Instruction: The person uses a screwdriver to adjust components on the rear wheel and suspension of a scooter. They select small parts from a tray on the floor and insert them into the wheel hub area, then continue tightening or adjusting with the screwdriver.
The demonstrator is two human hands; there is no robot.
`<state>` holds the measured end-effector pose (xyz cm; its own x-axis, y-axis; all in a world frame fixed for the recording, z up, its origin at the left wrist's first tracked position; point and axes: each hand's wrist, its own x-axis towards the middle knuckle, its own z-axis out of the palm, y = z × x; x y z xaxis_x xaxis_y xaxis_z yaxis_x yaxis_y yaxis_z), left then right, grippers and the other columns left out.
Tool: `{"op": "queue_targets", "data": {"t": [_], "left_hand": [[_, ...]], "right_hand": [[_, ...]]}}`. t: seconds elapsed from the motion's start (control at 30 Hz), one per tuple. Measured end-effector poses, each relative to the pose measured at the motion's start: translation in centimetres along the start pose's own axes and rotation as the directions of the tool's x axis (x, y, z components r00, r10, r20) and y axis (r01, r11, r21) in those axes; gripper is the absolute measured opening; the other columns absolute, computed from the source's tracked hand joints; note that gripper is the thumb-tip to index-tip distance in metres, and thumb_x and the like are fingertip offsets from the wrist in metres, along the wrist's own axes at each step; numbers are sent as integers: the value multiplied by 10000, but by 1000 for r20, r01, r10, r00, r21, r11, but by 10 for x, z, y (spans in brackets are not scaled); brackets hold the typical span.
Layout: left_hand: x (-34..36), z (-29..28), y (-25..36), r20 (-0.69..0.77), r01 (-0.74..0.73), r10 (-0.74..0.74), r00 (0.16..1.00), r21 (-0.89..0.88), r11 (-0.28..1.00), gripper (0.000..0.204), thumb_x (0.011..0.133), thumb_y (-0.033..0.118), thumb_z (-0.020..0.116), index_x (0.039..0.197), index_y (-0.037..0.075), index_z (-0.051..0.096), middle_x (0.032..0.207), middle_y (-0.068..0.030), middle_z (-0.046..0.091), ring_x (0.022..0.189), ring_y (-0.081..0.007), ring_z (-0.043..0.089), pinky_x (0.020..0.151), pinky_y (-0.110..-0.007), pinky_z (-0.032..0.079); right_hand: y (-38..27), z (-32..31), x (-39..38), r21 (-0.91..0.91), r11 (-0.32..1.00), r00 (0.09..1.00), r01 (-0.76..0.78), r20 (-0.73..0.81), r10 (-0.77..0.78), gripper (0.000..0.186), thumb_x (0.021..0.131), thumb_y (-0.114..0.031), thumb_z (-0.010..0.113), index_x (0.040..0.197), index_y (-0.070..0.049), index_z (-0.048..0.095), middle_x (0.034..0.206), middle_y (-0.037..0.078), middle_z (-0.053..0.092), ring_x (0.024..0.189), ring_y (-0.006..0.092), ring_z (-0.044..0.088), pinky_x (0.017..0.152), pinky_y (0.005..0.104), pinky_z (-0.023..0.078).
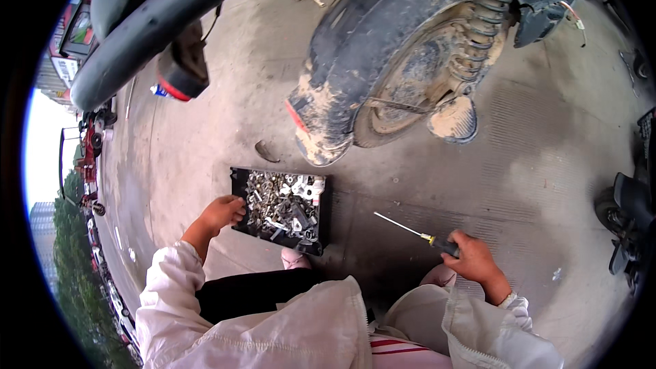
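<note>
A black tray (324, 231) of small metal hardware (273, 198) sits on the ground in front of me. My left hand (227, 213) is at its left side, fingers curled over the rim. White and grey pieces lie among the bolts and nuts. My right hand (471, 258) is closed around the dark handle of a screwdriver (404, 227), with a yellow collar and a long thin shaft. Its tip points left and away from me, off the ground, to the right of the tray and touching nothing that I can see.
Beyond the tray stands a muddy wheel with a dark fender (383, 34) and a coil spring (482, 34). A thick dark tube (164, 27) crosses the upper left, near a red-edged lamp (183, 68). A curved dark scrap (266, 152) lies behind the tray. Vehicle parts (625, 212) stand far right.
</note>
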<state>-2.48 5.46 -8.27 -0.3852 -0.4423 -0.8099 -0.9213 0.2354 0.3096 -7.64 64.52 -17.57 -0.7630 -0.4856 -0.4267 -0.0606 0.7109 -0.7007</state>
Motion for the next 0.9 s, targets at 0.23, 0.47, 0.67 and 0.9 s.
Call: {"op": "queue_targets", "data": {"t": [0.23, 0.47, 0.67, 0.9], "left_hand": [[8, 20, 34, 247, -234, 200, 948, 117, 965, 378, 1038, 357, 546, 1248, 44, 582, 1039, -44, 640, 943, -151, 604, 846, -297, 488], [3, 32, 68, 308, -428, 343, 887, 271, 862, 356, 1036, 275, 560, 1262, 1, 596, 1036, -36, 664, 947, -139, 599, 878, -283, 478], [-65, 183, 168, 636, -426, 420, 647, -156, 891, 424, 1044, 293, 541, 1314, -34, 536, 1172, -149, 670, 1093, -232, 645, 978, -373, 507], [-67, 310, 250, 435, 112, 447, 782, -803, 585, 370, 997, 246, 626, 1261, -2, 549, 1195, -167, 647, 1100, -253, 647, 1006, -401, 530]], "right_hand": [[-20, -37, -9, 295, 955, 965, -1, -251, 79, 301, 786, -184, 781, 1003, -53, 620, 780, 135, 649, 666, 282, 640, 638, 367, 510], [-29, -50, -30, 548, 814, 896, 192, -436, 83, 267, 849, -129, 765, 1059, -18, 641, 863, 60, 689, 765, 115, 621, 698, 286, 512], [-20, -42, -30, 858, 435, 853, 272, -424, 303, 232, 934, -136, 688, 1106, 1, 616, 828, 27, 641, 652, 71, 559, 572, 228, 448], [-15, -37, -26, 880, 357, 811, 312, -443, 382, 238, 960, -156, 656, 1136, -8, 593, 795, 27, 622, 574, 52, 513, 488, 207, 382]]}}
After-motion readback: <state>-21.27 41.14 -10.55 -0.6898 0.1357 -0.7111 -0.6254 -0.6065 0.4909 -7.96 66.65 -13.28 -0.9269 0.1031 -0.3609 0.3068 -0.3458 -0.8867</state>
